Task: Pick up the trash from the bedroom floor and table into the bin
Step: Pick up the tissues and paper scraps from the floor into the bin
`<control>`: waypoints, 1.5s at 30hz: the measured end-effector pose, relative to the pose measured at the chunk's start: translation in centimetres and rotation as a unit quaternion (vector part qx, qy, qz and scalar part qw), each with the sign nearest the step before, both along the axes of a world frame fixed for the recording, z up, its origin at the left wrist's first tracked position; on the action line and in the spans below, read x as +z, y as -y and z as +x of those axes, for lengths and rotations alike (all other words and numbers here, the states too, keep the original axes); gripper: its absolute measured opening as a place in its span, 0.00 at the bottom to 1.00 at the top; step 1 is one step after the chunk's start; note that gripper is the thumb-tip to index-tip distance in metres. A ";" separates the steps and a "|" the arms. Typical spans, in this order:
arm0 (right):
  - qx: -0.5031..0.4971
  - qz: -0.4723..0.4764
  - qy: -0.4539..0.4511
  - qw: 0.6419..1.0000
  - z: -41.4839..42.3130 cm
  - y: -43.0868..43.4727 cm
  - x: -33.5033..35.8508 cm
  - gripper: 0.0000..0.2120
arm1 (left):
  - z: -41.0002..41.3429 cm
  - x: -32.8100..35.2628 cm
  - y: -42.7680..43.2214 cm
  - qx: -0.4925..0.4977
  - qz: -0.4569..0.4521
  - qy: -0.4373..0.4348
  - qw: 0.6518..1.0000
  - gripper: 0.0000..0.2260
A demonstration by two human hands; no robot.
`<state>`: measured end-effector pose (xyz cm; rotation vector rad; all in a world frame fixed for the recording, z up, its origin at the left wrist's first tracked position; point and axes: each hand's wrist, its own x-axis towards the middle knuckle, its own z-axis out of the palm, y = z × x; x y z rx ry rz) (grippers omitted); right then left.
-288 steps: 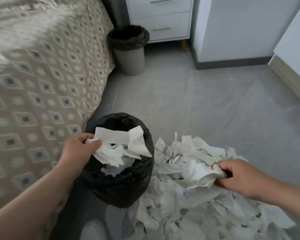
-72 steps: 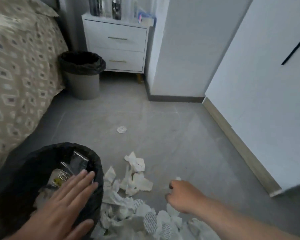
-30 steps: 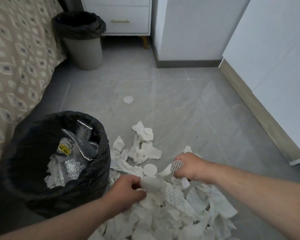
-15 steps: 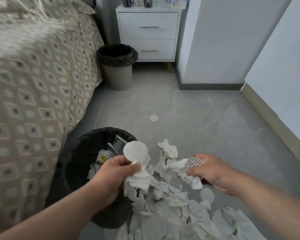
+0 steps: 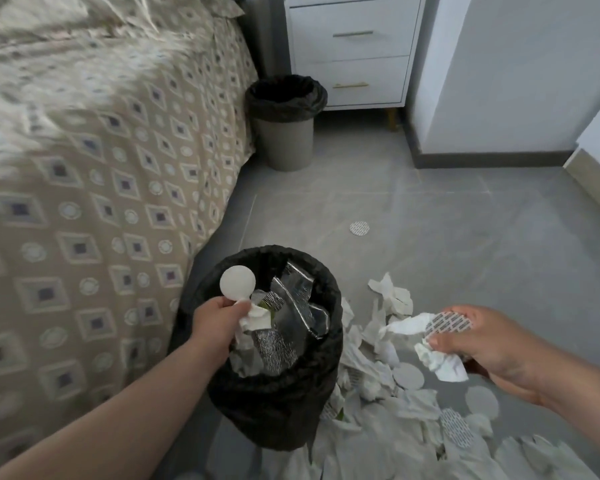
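A bin with a black bag (image 5: 243, 268) stands on the floor beside the bed, part full of paper and shiny foil wrappers (image 5: 293, 306). My left hand (image 5: 215, 323) hovers over the bin's mouth, gripping crumpled tissue and a round white disc (image 5: 238, 283). My right hand (image 5: 482, 344) is to the right of the bin, above the floor, holding crumpled white paper (image 5: 440, 362) and a round patterned seal (image 5: 447, 322). A heap of torn white paper and discs (image 5: 395, 420) covers the floor right of the bin.
The bed with a patterned cover (image 5: 94, 188) runs along the left. A second lined bin (image 5: 284, 123) stands by a white nightstand (image 5: 354, 50) at the back. One round seal (image 5: 359, 227) lies alone on the grey tiles. White walls close off the right.
My left hand has carried its tissue and disc from the heap to above the bin's mouth. My right hand has lifted slightly with its paper and seal. The view has shifted left.
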<state>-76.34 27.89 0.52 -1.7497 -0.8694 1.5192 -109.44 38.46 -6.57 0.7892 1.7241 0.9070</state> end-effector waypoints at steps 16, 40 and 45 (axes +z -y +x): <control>0.094 0.065 0.037 0.993 -3.8 -1.4 5.1 0.06 | -6.9 -0.8 5.8 -0.322 0.108 -0.412 0.845 0.44; 0.298 -0.012 0.278 0.913 -22.6 -9.6 -3.9 0.21 | -8.6 -1.4 5.8 -0.378 0.102 -0.392 0.833 0.60; 0.329 0.035 0.281 0.901 -21.3 -8.6 -2.0 0.24 | -8.1 -1.5 5.9 -0.369 0.100 -0.382 0.841 0.62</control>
